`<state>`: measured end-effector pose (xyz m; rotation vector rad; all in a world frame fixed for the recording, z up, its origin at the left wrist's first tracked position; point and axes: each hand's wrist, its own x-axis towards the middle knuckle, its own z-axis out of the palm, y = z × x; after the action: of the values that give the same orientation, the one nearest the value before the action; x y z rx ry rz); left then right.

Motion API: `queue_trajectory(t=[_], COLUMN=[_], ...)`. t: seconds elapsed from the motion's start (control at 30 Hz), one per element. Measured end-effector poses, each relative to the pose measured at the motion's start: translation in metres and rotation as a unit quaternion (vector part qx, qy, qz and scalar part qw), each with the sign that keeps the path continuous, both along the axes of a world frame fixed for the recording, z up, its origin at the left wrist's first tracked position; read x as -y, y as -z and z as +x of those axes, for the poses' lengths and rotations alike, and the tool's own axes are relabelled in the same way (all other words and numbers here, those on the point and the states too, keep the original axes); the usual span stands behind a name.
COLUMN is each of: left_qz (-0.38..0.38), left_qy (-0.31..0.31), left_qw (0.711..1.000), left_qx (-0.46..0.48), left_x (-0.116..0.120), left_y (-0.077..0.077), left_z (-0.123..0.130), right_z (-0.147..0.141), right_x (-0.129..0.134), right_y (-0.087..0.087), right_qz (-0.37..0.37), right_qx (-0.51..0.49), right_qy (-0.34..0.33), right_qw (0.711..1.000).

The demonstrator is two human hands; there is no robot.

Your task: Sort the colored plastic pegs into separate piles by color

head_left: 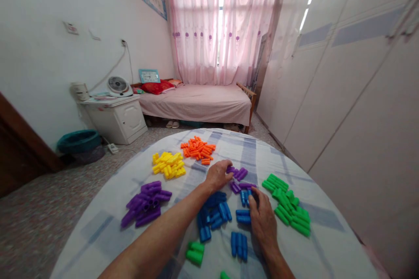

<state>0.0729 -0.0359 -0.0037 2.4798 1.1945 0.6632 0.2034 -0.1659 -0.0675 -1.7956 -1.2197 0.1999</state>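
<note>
My left hand point(218, 176) reaches in from the lower left, its fingers curled at the near end of a small group of purple plastic tubes point(241, 174). A purple tube end shows between its thumb and fingers. My right hand point(264, 214) rests on the cloth, fingers bent and apart, beside a pair of short blue plastic tubes point(244, 197). Its fingertip is close to the right end of a purple tube point(248, 185); contact is hard to tell. Another blue pair point(242, 216) lies by the thumb. A blue row point(239, 245) and a blue heap point(214, 213) lie nearer.
The round table point(131, 253) has a checked cloth. Around the hands lie orange pieces point(198, 149), a yellow heap point(167, 165), a larger purple heap point(147, 202), green tubes point(288, 202) and a green pair point(195, 253). A bed point(203, 100) and wardrobe point(353, 109) stand beyond.
</note>
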Motion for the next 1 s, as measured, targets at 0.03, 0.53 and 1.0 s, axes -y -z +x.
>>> queue_trajectory(t=[0.03, 0.53, 1.0], left_qz=[0.009, -0.063, 0.022], left_qy=[0.001, -0.302, -0.013], left_qw=[1.000, 0.951, 0.996], left_qx=[0.011, 0.031, 0.083], left_x=[0.005, 0.019, 0.008], left_y=[-0.005, 0.013, -0.028], left_z=[-0.013, -0.265, -0.087], right_z=[0.001, -0.004, -0.001], right_x=[0.000, 0.000, -0.003], right_y=[0.000, -0.011, -0.001], right_qz=[-0.008, -0.061, -0.027], right_qx=[-0.004, 0.000, -0.009], right_qy=[0.000, 0.023, 0.019], right_qw=[1.000, 0.998, 0.999])
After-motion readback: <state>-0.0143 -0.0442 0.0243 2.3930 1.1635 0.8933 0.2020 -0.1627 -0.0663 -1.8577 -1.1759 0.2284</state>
